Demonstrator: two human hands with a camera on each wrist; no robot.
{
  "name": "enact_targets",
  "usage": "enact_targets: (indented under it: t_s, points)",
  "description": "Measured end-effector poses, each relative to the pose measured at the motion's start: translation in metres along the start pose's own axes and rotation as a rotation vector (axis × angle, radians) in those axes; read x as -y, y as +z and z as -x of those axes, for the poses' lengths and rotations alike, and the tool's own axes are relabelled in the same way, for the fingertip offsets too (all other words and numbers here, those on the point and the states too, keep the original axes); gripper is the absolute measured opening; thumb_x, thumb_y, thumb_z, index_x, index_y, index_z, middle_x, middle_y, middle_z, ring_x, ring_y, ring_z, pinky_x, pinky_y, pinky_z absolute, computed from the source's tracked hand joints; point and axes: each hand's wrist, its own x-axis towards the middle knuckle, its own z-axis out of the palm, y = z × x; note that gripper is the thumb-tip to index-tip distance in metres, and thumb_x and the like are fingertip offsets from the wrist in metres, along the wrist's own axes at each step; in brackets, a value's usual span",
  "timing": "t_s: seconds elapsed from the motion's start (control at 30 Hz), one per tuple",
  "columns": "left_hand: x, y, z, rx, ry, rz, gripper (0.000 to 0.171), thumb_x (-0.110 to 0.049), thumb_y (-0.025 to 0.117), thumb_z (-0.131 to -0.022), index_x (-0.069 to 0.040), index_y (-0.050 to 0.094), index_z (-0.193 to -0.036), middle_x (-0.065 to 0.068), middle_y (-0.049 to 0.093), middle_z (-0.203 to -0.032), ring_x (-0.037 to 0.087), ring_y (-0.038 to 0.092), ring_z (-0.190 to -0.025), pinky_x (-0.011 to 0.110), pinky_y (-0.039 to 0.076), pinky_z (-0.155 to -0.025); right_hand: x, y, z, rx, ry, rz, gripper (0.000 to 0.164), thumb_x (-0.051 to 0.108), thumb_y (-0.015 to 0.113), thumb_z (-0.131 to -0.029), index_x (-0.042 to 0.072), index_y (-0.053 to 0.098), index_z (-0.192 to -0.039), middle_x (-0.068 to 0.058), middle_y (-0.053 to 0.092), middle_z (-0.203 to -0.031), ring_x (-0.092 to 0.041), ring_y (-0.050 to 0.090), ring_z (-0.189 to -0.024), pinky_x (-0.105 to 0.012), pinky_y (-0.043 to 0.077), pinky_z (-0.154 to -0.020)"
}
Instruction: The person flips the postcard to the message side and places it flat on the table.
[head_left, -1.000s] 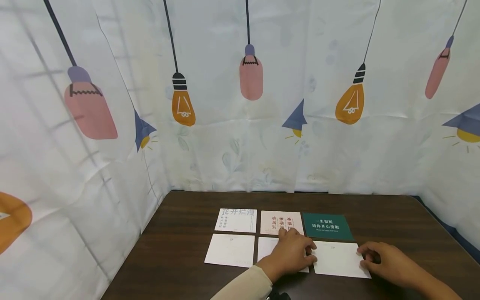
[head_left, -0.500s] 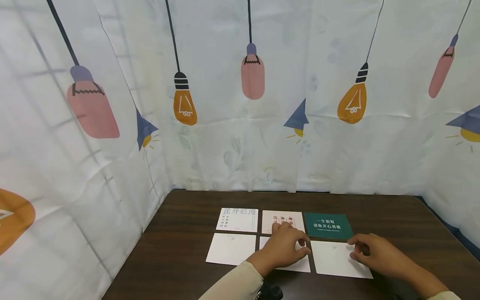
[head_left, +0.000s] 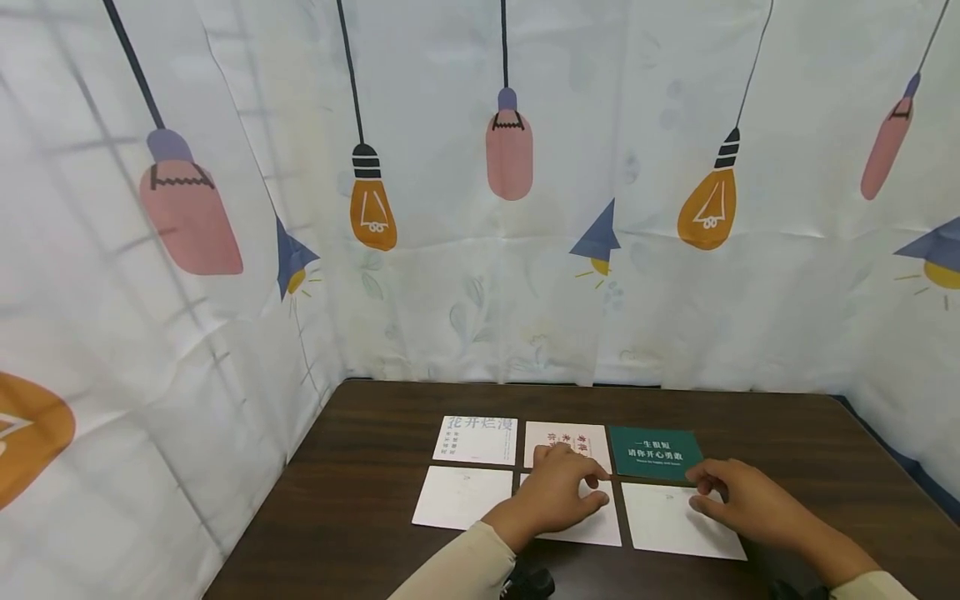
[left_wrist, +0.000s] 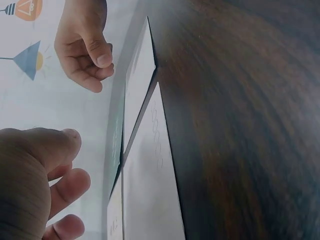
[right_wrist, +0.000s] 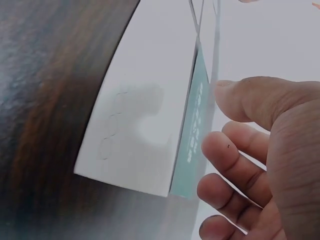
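Six-sided no; several postcards lie flat in two rows. In the head view the back row has a white card with grey lettering, a pale pink card with red lettering and a green card. Nearly blank white cards form the front row: a left one, a middle one and a right one. My left hand hovers over the middle white card, partly hiding it and the pink one. Above the right white card hangs my right hand, fingers loosely bent. Both wrist views show the hands apart from the cards, holding nothing.
The cards lie on a dark brown wooden table. A white curtain printed with lamps and bulbs encloses the table's back and sides. Black wrist gear shows below the left sleeve.
Both hands have lifted off the cards and shifted a little leftward. The right hand has left the right white card's edge. The cards stay in place.
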Motion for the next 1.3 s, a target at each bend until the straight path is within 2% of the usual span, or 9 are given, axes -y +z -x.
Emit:
enact_targets:
  t_s: [0.2, 0.43, 0.6, 0.8, 1.07, 1.3]
  points:
    - [0.009, -0.005, 0.003, 0.007, -0.017, 0.016, 0.022, -0.036, 0.075, -0.094, -0.026, 0.077, -0.114, -0.022, 0.068, -0.097, 0.005, 0.052, -0.097, 0.040, 0.033, -0.087, 0.005, 0.000, -0.006, -0.016, -0.004, 0.005, 0.044, 0.037, 0.078, -0.091, 0.007, 0.068, -0.122, 0.007, 0.063, -0.097, -0.011, 0.059, -0.089, -0.031, 0.051, -0.069]
    - [0.018, -0.010, 0.004, -0.016, -0.023, 0.005, 0.024, -0.036, 0.075, -0.094, -0.024, 0.076, -0.114, -0.019, 0.069, -0.098, 0.004, 0.050, -0.092, 0.038, 0.031, -0.084, 0.010, 0.003, -0.015, -0.013, 0.023, -0.012, 0.044, 0.034, 0.080, -0.089, 0.006, 0.069, -0.122, 0.003, 0.065, -0.098, -0.015, 0.061, -0.092, -0.033, 0.053, -0.072]
    - [0.023, -0.013, 0.006, -0.015, -0.037, 0.020, 0.024, -0.035, 0.075, -0.094, -0.023, 0.076, -0.114, -0.018, 0.069, -0.097, 0.005, 0.050, -0.094, 0.037, 0.030, -0.082, 0.015, 0.006, -0.020, -0.009, 0.009, -0.027, 0.046, 0.035, 0.080, -0.089, 0.006, 0.068, -0.124, 0.003, 0.066, -0.100, -0.015, 0.061, -0.093, -0.033, 0.053, -0.072]
    - [0.027, -0.020, 0.011, -0.012, -0.070, 0.023, 0.025, -0.035, 0.075, -0.094, -0.021, 0.076, -0.114, -0.019, 0.067, -0.095, 0.007, 0.050, -0.096, 0.040, 0.031, -0.086, 0.024, 0.006, -0.024, -0.020, -0.003, 0.007, 0.046, 0.035, 0.080, -0.090, 0.007, 0.068, -0.125, 0.008, 0.063, -0.096, -0.014, 0.057, -0.093, -0.035, 0.052, -0.073]
    - [0.035, -0.027, 0.020, -0.022, -0.097, 0.027, 0.025, -0.034, 0.074, -0.095, -0.020, 0.076, -0.115, -0.017, 0.067, -0.096, 0.009, 0.051, -0.098, 0.041, 0.031, -0.085, 0.029, 0.009, -0.034, -0.019, -0.038, 0.000, 0.048, 0.032, 0.081, -0.089, 0.005, 0.067, -0.126, 0.002, 0.068, -0.106, -0.018, 0.063, -0.098, -0.040, 0.055, -0.079]
    - [0.042, -0.033, 0.020, -0.023, -0.100, 0.031, 0.025, -0.032, 0.074, -0.095, -0.020, 0.075, -0.117, -0.013, 0.068, -0.099, 0.011, 0.052, -0.099, 0.042, 0.031, -0.086, 0.032, 0.013, -0.044, -0.020, -0.074, -0.001, 0.048, 0.030, 0.080, -0.090, 0.003, 0.067, -0.127, 0.000, 0.068, -0.110, -0.018, 0.064, -0.098, -0.042, 0.055, -0.081]
